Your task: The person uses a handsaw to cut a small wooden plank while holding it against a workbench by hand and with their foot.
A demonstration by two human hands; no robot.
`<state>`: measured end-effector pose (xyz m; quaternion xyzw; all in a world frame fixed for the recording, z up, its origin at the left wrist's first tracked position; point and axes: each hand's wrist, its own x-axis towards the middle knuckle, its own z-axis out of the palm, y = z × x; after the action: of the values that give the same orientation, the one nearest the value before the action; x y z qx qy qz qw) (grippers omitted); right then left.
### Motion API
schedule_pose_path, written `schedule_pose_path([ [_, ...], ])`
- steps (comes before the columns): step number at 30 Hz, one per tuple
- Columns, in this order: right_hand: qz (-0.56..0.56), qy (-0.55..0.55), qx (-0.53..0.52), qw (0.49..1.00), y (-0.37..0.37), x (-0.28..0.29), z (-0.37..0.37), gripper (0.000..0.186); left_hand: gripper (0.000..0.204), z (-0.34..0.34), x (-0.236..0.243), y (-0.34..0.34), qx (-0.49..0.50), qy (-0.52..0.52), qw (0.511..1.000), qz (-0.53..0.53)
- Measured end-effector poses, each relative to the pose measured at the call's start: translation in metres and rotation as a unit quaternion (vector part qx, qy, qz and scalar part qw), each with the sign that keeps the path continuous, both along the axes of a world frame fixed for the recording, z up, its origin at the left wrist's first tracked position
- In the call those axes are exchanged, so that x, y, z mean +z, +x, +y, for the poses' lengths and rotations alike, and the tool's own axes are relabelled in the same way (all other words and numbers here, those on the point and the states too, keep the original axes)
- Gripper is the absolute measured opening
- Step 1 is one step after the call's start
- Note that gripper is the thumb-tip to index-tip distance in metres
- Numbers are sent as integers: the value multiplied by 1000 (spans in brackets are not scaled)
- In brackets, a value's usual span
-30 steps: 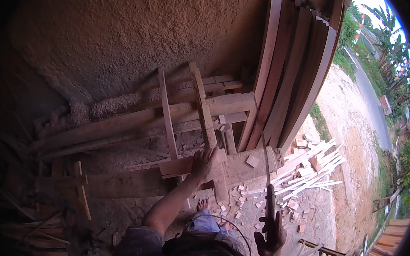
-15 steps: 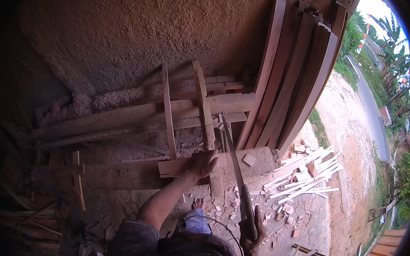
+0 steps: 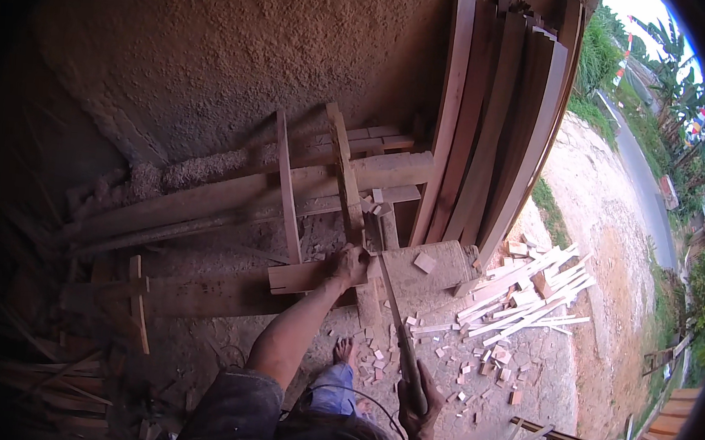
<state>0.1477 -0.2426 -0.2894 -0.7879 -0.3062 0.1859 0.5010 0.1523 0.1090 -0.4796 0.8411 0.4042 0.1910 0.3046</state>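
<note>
A handsaw [image 3: 395,317] with a long narrow blade slants up and left from my right hand [image 3: 422,411], whose fingers are wrapped around its handle. The blade's far part lies beside the right end of a short wooden board [image 3: 298,277]. My left hand [image 3: 351,266] is closed over that end of the board, near an upright wooden strip [image 3: 343,166], and presses it down on a thick beam [image 3: 200,295]. The contact between blade and wood is too small to make out. A small square offcut [image 3: 425,263] lies on the flat wood right of the blade.
Tall planks [image 3: 490,123] lean against the rough wall [image 3: 242,49]. A pile of thin strips [image 3: 527,298] lies on the right, with several small offcuts [image 3: 489,364] scattered on the ground. A long log [image 3: 290,181] runs behind the board. My bare foot [image 3: 345,352] is below the beam.
My right hand and the saw have moved down and slightly left, drawing the blade back toward me. My left hand stays on the board, its fingers now more tightly curled.
</note>
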Motion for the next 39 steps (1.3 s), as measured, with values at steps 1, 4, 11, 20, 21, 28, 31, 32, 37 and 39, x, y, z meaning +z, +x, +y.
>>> schedule_pose_path([
  [1, -1, 6, -1, 1000, -1, 0, 0, 49, 24, -1, 2, 3, 17, -5, 1000, 8],
  [4, -16, 3, -8, 1000, 3, 0, -2, 49, 30, -23, 25, 18, 55, 44, 992, 107],
  [11, -37, 3, 21, 999, 4, -2, -6, 49, 30, -23, 7, 13, 68, 100, 988, 93],
  [20, -1, -16, 13, 1000, 2, -2, -11, 50, 24, -23, 10, 12, 48, 98, 991, 79],
  [21, 5, -23, 13, 1000, 1, -1, -13, 50, 23, -24, 9, 13, 48, 102, 990, 80],
  [28, 0, -9, 16, 1000, 12, -3, 9, 49, 18, -22, 15, 10, 21, 94, 989, 112],
  [31, -22, 22, 12, 999, 26, -29, 36, 49, 18, -24, 17, 17, 27, 108, 989, 98],
  [32, -18, 18, 5, 1000, 26, -29, 32, 50, 18, -24, 17, 21, 24, 107, 989, 96],
  [37, -10, -62, 7, 998, -3, 2, -40, 51, 16, -23, 13, 14, 33, 122, 987, 103],
  [39, 5, -8, -5, 1000, -10, 3, -62, 53, 14, -22, 12, 14, 31, 134, 986, 94],
])
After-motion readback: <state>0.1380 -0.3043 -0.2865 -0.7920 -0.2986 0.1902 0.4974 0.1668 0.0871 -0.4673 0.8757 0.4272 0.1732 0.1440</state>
